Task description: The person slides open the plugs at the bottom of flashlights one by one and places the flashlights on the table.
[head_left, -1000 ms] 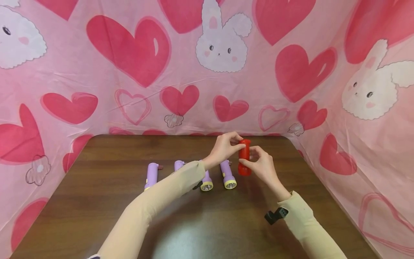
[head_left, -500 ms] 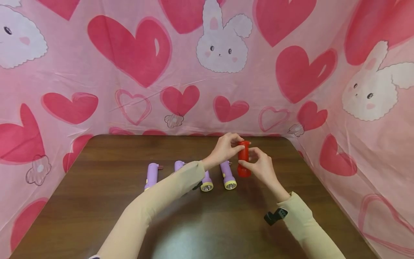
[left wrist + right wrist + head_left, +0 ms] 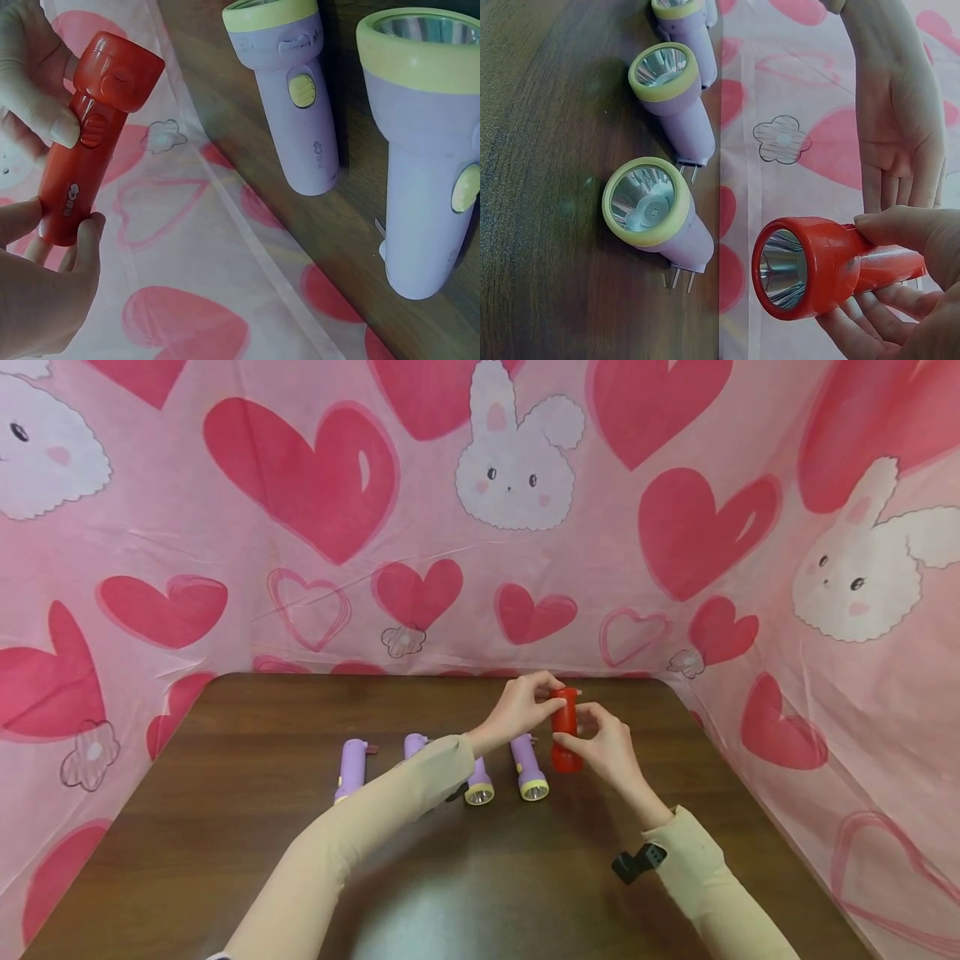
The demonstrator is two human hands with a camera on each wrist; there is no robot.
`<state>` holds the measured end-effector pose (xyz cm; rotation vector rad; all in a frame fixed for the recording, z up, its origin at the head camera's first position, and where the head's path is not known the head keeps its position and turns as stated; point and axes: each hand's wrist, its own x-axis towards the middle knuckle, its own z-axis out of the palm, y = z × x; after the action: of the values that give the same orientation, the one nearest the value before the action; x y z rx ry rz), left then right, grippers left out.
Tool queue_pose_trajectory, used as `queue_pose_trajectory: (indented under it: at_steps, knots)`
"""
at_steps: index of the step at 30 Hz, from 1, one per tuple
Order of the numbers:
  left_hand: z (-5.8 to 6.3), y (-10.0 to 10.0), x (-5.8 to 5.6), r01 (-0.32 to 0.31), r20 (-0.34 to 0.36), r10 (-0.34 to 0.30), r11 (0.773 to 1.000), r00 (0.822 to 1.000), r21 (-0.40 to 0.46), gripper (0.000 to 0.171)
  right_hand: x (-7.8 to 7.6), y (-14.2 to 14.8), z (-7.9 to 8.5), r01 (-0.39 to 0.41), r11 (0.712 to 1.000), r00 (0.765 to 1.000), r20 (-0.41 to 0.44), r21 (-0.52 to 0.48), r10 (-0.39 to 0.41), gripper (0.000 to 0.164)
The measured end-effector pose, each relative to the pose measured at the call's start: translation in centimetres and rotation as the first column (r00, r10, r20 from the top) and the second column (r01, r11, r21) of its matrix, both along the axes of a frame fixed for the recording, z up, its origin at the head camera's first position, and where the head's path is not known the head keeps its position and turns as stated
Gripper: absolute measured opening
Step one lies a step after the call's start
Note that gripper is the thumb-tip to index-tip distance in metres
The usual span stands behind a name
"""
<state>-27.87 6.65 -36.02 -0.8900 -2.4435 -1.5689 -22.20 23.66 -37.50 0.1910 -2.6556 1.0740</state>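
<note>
A red flashlight (image 3: 565,718) is held in the air above the right part of the table, its lens end downward in the head view. My left hand (image 3: 521,703) pinches its tail end between thumb and fingers. Lower on the body, my right hand (image 3: 606,743) grips it, and in the left wrist view the right thumb lies beside the ribbed switch (image 3: 93,130). The flashlight's clear lens (image 3: 783,268) shows in the right wrist view. Just left of it lies a purple flashlight (image 3: 527,764) with a yellow rim.
Several purple flashlights lie in a row on the dark wooden table (image 3: 480,893); a leftmost one (image 3: 352,767) is partly behind my left sleeve (image 3: 360,818). Metal prongs (image 3: 682,280) stick out of one tail. A pink heart-and-bunny cloth (image 3: 420,527) hangs around the table.
Both hands and the red flashlight have sunk very slightly. Their grip looks the same, and the purple flashlights have stayed in place.
</note>
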Motion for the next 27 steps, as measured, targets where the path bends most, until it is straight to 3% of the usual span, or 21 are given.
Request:
queue_pose_trajectory:
  at_steps: [27]
  knots:
    - [0.45, -0.14, 0.21, 0.007, -0.044, -0.01, 0.997, 0.999, -0.074, 0.016, 0.14, -0.11, -0.39, -0.019, 0.999, 1.0, 0.019, -0.029, 0.02, 0.043]
